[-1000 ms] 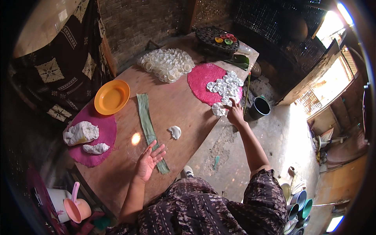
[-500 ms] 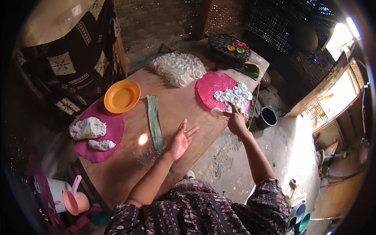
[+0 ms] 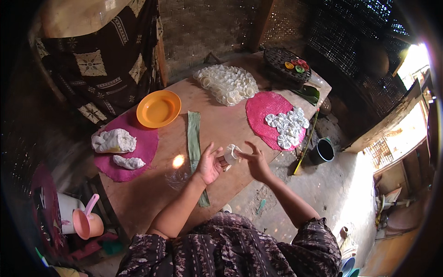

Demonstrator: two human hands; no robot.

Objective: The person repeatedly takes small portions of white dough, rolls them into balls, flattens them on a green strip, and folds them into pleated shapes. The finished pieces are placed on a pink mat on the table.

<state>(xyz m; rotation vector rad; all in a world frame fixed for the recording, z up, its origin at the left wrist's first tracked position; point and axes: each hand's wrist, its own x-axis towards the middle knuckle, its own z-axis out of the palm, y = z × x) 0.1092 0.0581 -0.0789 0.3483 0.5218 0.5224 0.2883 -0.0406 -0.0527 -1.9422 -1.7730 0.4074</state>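
Observation:
A thin, round white piece (image 3: 231, 154) is between my hands above the near edge of the table. My right hand (image 3: 256, 164) has its thumb against it, with the index finger raised. Palm up, my left hand (image 3: 210, 168) keeps its fingers apart, their tips at the near side of the piece. To the right, several flat pleated white discs (image 3: 287, 125) lie on a round pink mat (image 3: 260, 111). Behind them is a heap of shallow white cup-shaped pieces (image 3: 226, 83). A green leaf strip (image 3: 194, 136) lies left of my hands.
An orange bowl (image 3: 158, 109) touches a purple-pink cloth (image 3: 147, 159) bearing white dough lumps (image 3: 114, 141). A dark woven stand (image 3: 281, 69) with small coloured cups is at the table's far corner. Right of the table are a dark bucket (image 3: 322, 151) and a doorway; a pink dipper (image 3: 87, 224) is lower left.
My right hand has moved from the pink mat's near edge toward my left hand, bringing the round white piece off the mat. The view has shifted slightly.

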